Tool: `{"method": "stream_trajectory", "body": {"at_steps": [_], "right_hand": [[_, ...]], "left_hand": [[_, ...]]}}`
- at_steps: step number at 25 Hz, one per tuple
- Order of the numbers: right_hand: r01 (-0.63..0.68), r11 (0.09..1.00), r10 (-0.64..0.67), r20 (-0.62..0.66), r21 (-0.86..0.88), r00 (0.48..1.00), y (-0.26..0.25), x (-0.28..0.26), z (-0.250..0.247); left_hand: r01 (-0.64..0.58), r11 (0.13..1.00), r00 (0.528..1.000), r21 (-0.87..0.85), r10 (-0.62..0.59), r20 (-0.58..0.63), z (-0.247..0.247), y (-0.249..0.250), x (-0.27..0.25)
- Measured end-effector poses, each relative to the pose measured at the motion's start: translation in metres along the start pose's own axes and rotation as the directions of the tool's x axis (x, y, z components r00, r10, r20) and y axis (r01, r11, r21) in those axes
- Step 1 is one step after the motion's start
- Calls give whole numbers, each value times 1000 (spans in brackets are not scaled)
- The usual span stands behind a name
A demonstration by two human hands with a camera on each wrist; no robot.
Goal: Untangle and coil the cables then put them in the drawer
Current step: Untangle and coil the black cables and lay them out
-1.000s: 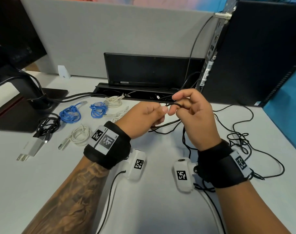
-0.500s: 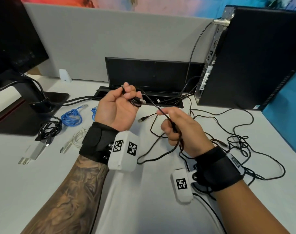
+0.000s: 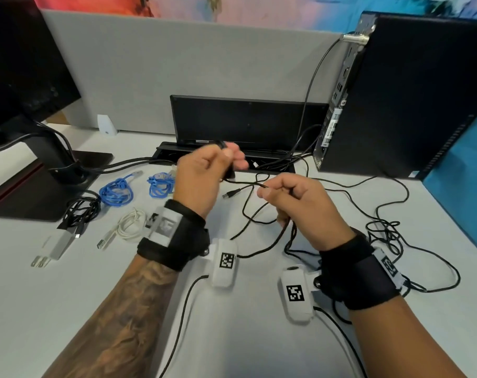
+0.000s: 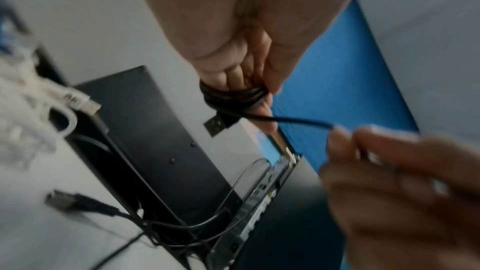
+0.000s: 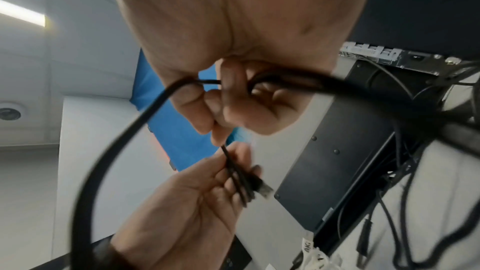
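Observation:
A thin black USB cable [image 3: 248, 214] runs between both hands above the white desk [image 3: 68, 296]. My left hand [image 3: 204, 173] holds a small coil of it wound round its fingers [image 4: 233, 95], the USB plug [image 4: 221, 124] sticking out. My right hand [image 3: 291, 197] pinches the strand [image 5: 226, 151] a short way to the right, and more cable passes through its curled fingers. The rest trails in a loose tangle [image 3: 387, 230] at the right. A second black USB plug [image 3: 230, 193] lies on the desk between the hands.
Coiled cables lie at the left: two blue [image 3: 117, 190] [image 3: 159, 184], one white [image 3: 128, 227], one black [image 3: 80, 214] with a white charger [image 3: 54, 246]. A monitor base [image 3: 41, 192], a black cable tray [image 3: 245, 156] and a computer tower [image 3: 409, 99] line the back.
The hands were pinching the cable together, then parted. The left hand has turned over and now holds a small coil, while the right has drawn the strand out to the right.

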State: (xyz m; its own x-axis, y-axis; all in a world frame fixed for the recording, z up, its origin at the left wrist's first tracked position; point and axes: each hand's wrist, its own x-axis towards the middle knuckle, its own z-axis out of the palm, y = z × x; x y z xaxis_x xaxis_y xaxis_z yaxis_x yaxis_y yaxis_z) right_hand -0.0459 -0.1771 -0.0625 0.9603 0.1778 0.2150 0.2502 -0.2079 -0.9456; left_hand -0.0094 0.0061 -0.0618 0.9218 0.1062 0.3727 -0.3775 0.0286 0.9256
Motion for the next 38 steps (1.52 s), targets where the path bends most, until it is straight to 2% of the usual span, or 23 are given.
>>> {"method": "stream_trajectory", "body": {"at_steps": [1, 2, 4, 5, 7, 9, 11, 13, 15, 17, 19, 22, 23, 24, 25, 27, 28, 29, 30, 32, 35, 36, 38], "right_hand": [[27, 1000, -26, -15, 14, 1000, -2, -1, -3], [65, 998, -65, -40, 4, 997, -3, -2, -6], [142, 989, -144, -95, -28, 985, -5, -1, -10], [161, 987, -163, -116, -27, 980, -4, 0, -11], [134, 991, -132, -142, 1, 981, 1, 3, -13], [44, 996, -29, -179, 80, 983, 7, 6, -14], [-31, 982, 75, -230, 189, 970, 12, 10, -19], [-80, 957, 149, -238, 278, 960, 15, 11, -23], [-138, 966, 184, -209, 217, 960, 19, 13, -22], [-179, 983, 183, -131, 42, 974, 24, 12, -21], [-185, 982, 182, -81, -31, 980, 27, 12, -23], [-206, 977, 199, -104, -63, 975, 25, 14, -27], [-215, 972, 205, -106, -91, 973, 25, 13, -26], [-217, 966, 204, -101, -142, 974, 26, 13, -25], [-200, 957, 183, -98, -211, 978, 25, 12, -23], [-86, 944, 49, -121, -320, 991, 18, 8, -18], [-2, 950, -39, -125, -314, 991, 12, 6, -16], [63, 968, -91, -105, -244, 990, 6, 4, -15], [79, 988, -87, -56, -129, 995, 0, 3, -14], [15, 1000, -16, 75, 24, 997, -4, 1, -13], [-32, 995, 45, 150, -92, 988, 4, 2, -19], [-40, 991, 62, 168, -131, 984, 6, 1, -18], [-41, 990, 68, 199, -135, 978, 7, 1, -14]], "left_hand": [[-40, 985, 991, 167, 19, 129, 3, 2, -4], [-60, 964, 965, 257, -10, 262, 7, 4, -7], [-17, 952, 884, 307, -129, 449, 10, 7, -11], [7, 946, 854, 324, -174, 490, 10, 8, -12], [75, 950, 845, 302, -221, 487, 11, 10, -13], [252, 959, 858, 127, -282, 429, 8, 9, -11], [444, 884, 841, -146, -355, 409, 2, 8, -4], [540, 767, 822, -347, -393, 412, -3, 8, 0], [560, 721, 814, -407, -390, 430, -4, 7, -2], [551, 736, 813, -392, -369, 450, 1, 7, -5], [535, 709, 833, -459, -354, 425, 2, 8, -4], [445, 537, 894, -716, -308, 325, -10, 12, 3], [427, 510, 902, -747, -302, 308, -13, 13, 5], [428, 530, 902, -732, -306, 306, -13, 14, 5], [448, 586, 893, -675, -322, 314, -9, 14, 4], [493, 720, 867, -488, -361, 344, 1, 13, -2], [495, 771, 860, -402, -366, 356, 7, 13, -5], [479, 813, 859, -330, -358, 365, 11, 13, -9], [456, 847, 863, -274, -346, 368, 15, 13, -12], [437, 873, 862, -215, -339, 376, 19, 16, -16], [507, 799, 832, -323, -355, 427, 19, 20, -15], [552, 736, 813, -392, -369, 450, 17, 21, -13], [621, 550, 779, -558, -359, 514, 11, 20, -10]]}}
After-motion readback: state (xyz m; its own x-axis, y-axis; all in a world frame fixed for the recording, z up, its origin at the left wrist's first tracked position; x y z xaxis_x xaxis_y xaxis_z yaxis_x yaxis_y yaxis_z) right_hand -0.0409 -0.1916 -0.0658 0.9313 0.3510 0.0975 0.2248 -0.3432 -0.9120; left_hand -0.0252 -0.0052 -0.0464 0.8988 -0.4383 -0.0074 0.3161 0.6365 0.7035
